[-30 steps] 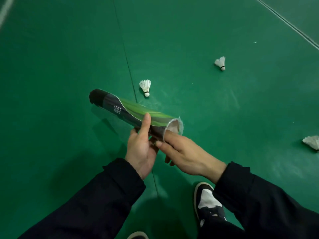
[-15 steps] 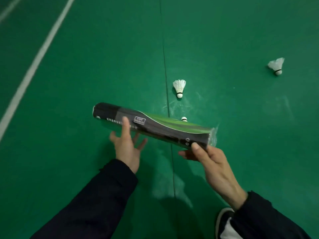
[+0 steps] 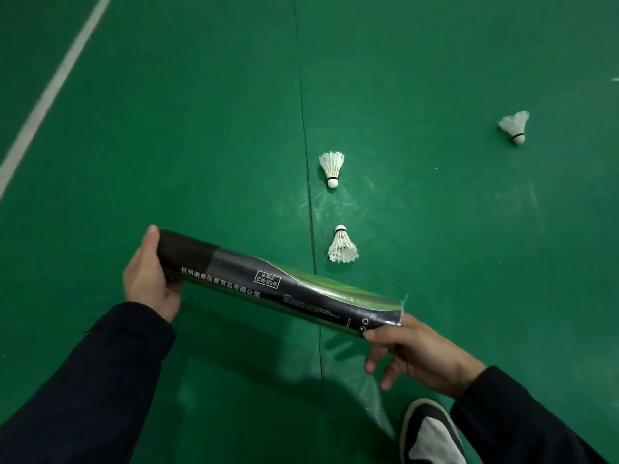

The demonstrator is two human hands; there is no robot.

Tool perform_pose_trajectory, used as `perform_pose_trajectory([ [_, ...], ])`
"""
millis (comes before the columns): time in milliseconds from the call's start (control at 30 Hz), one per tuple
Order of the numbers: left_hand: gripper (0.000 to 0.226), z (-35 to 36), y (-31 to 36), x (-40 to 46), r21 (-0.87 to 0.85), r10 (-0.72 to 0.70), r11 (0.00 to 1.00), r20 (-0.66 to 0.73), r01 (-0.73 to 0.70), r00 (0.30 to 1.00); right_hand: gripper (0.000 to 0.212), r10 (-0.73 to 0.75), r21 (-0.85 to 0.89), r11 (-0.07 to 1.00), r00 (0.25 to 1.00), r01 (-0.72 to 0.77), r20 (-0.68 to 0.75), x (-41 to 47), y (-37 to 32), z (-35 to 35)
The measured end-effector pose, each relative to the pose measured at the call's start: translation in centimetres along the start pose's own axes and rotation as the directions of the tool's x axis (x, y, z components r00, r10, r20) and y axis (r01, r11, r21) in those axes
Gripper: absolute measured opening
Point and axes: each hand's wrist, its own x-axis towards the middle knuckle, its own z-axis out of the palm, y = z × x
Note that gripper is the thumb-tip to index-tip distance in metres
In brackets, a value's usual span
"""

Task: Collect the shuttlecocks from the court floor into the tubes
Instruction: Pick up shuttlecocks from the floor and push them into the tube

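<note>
A black and green shuttlecock tube point(image 3: 278, 286) lies crosswise in front of me, above the green court floor. My left hand point(image 3: 149, 279) cups its black capped end on the left. My right hand point(image 3: 415, 356) grips the other end on the right, thumb over the tube's side. Three white shuttlecocks lie on the floor beyond the tube: one point(image 3: 342, 246) close by with its cork pointing away, one point(image 3: 332, 167) just past it with its cork toward me, and one point(image 3: 514, 125) far right.
A thin dark seam point(image 3: 306, 155) runs down the floor beside the two nearer shuttlecocks. A white court line point(image 3: 50, 98) slants across the upper left. My black and white shoe point(image 3: 430, 433) stands at the bottom right.
The tube has swung level across my body. My left hand slid from its middle to the capped end, and my right hand holds the other end. A shuttlecock that the tube hid now shows.
</note>
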Motion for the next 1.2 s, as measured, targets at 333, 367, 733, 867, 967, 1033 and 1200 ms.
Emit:
perform_pose_trajectory([
  [333, 0.026, 0.0, -0.3, -0.7, 0.002, 0.066, 0.998, -0.081, -0.066, 0.995, 0.037, -0.162, 0.105, 0.976, 0.962, 0.189, -0.219, 1.1, -0.8, 2.0],
  [367, 0.027, 0.0, -0.4, -0.7, 0.009, 0.058, 0.998, -0.107, -0.057, 0.993, 0.030, -0.239, 0.103, 0.954, 0.923, 0.280, -0.301, 1.3, -0.9, 2.5],
  [733, 0.032, -1.2, -1.0, -1.0, 0.038, 0.016, 0.999, -0.199, -0.008, 0.980, 0.038, -0.138, -0.141, 0.981, 0.990, 0.131, -0.039, 1.4, -3.1, 1.2],
  [867, 0.038, -1.1, -1.1, -1.1, -0.058, 0.000, 0.998, -0.170, -0.010, 0.985, 0.051, -0.103, -0.080, 0.992, 0.994, 0.101, -0.024, 3.0, -3.5, 0.5],
  [967, 0.068, 0.3, -1.3, -2.3, -0.239, -0.079, 0.968, 0.019, 0.081, 0.997, 0.049, -0.127, 0.049, 0.991, 0.991, 0.125, 0.041, 4.6, -3.0, 1.5],
  [1033, 0.049, 1.8, -2.2, -4.1, -0.217, -0.152, 0.957, 0.196, 0.194, 0.969, 0.049, -0.142, 0.082, 0.987, 0.988, 0.137, 0.061, 5.4, -2.7, 2.2],
  [1200, 0.027, 5.6, -5.9, -8.7, -0.017, -0.282, 0.946, 0.455, 0.325, 0.844, 0.040, -0.204, 0.091, 0.975, 0.979, 0.201, 0.024, 6.7, -2.6, 2.8],
])
